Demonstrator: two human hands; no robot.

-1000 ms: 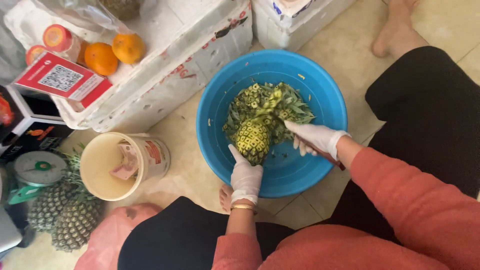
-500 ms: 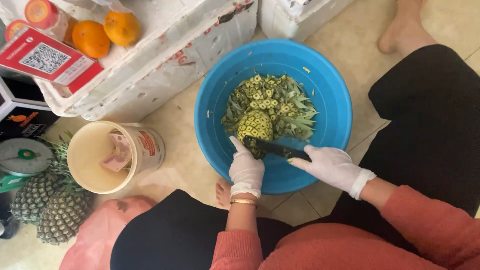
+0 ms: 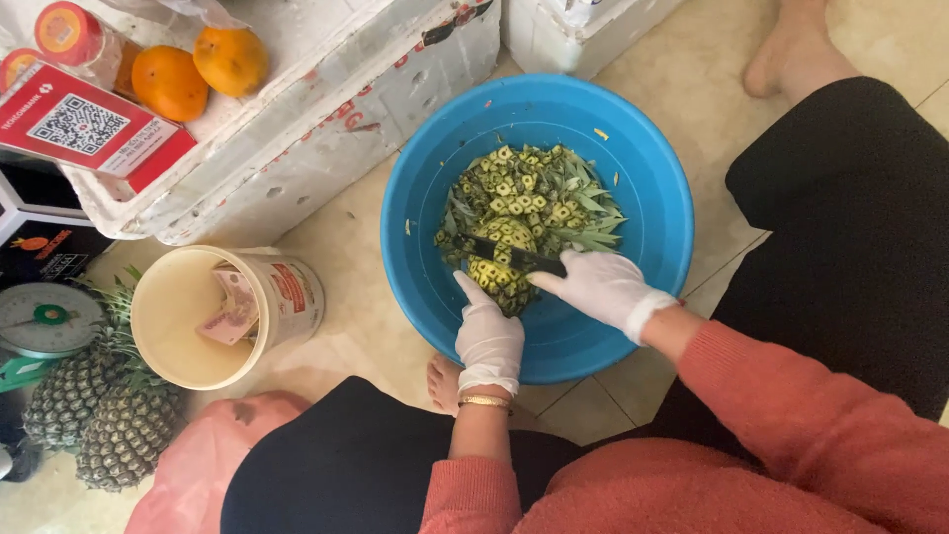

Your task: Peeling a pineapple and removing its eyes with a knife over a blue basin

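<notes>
Scanning from the left edge: a green-dialled kitchen scale (image 3: 44, 318) sits beside two whole pineapples (image 3: 99, 410) on the tiled floor.
Upper left: a white foam box (image 3: 326, 109) carries two oranges (image 3: 198, 71) and a red card with a square code (image 3: 84, 124).
Cream bucket: the bucket (image 3: 222, 314) lies on its side near the box, with banknotes inside.
Blue basin: the blue basin (image 3: 554, 119) stands on the floor between the knees, holding a heap of green-yellow peelings (image 3: 539, 193).
Pineapple: the partly peeled pineapple (image 3: 502, 272) rests in the basin against the peelings, toward the near side.
Left hand: the left hand (image 3: 488, 341) (white glove, gold bangle at the wrist) presses its fingers on the fruit's near end, steadying it.
Right hand: the right hand (image 3: 603, 289), also gloved, is closed round the handle of a dark knife (image 3: 509, 252) whose blade lies across the fruit.
Far right: a bare foot (image 3: 796, 49) rests on the tiles beyond a black trouser leg.
</notes>
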